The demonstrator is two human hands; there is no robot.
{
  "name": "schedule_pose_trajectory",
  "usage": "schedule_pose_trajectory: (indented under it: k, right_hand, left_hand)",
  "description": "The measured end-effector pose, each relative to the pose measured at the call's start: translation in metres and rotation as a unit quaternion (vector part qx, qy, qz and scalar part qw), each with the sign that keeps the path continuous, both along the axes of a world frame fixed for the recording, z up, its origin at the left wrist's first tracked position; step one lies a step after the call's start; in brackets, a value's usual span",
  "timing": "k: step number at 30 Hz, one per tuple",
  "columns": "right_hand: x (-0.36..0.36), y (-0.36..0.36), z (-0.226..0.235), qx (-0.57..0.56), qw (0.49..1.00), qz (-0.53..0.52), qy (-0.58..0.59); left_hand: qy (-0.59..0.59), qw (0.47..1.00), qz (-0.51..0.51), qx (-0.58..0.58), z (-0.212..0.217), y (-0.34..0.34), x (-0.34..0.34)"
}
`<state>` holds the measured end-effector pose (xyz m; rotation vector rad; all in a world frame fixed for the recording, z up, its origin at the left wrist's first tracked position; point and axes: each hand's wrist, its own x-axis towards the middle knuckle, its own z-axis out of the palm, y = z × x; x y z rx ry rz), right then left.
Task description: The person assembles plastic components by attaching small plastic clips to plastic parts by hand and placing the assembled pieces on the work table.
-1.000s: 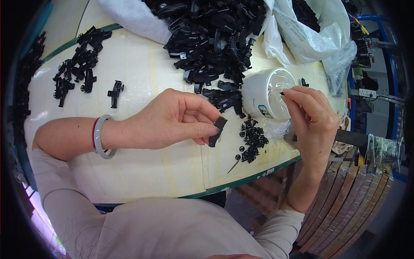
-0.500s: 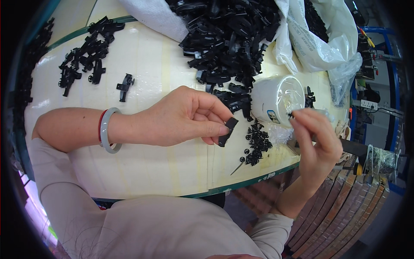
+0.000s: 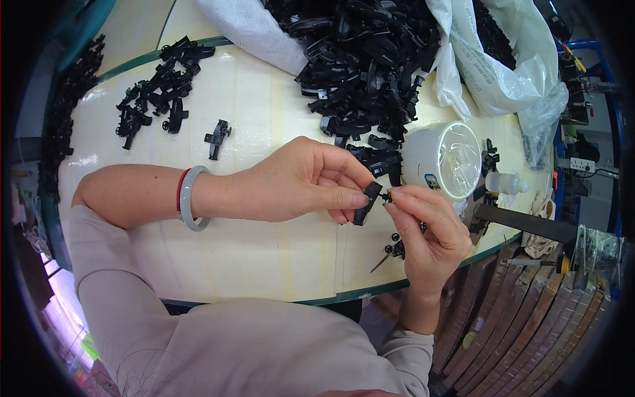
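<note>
My left hand pinches a curved black plastic part between thumb and fingers over the table. Close against it, my right hand holds a small black piece in its fingertips; whether the two pieces touch I cannot tell. Below, partly hidden by the right hand, lie small round black pieces, with a thin pointed metal tool beside them. A lone assembled black part rests on the table beyond my left wrist.
A big heap of black parts spills from a white sack at the back. At right stand a white tub, a small bottle and plastic bags. More black parts cluster at far left. The table's green edge curves before me.
My right hand has moved left from beside the tub to the black part in my left hand, bringing a small black piece. The whole view has shifted slightly.
</note>
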<state>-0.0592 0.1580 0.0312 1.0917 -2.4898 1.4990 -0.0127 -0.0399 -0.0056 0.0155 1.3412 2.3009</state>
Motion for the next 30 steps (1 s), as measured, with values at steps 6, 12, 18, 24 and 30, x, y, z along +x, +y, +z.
schedule_pose_trajectory:
  k: [6,12,18,24,30]
  right_hand:
    - [0.0033,-0.0009,-0.0005,0.001,1.000,-0.001,-0.016]
    - [0.0016,-0.0003,0.0000,0.005,1.000,0.002,-0.017]
    - [0.0001,0.0002,-0.0005,0.004,1.000,0.010,-0.021]
    - [0.0016,-0.0007,-0.0010,0.013,1.000,0.004,-0.013]
    - [0.0022,-0.0012,-0.0025,0.044,0.997,0.044,0.052]
  left_hand:
    - [0.003,1.000,-0.004,0.003,0.0009,-0.0009,0.0016]
    - [-0.001,1.000,-0.005,0.004,0.0002,-0.0005,0.0000]
    - [-0.004,1.000,-0.005,-0.002,0.0010,-0.0001,-0.0005]
    - [0.002,1.000,-0.003,-0.006,-0.0005,-0.0002,0.0005]
    - [0.010,1.000,0.000,-0.028,0.0013,0.0003,0.0035]
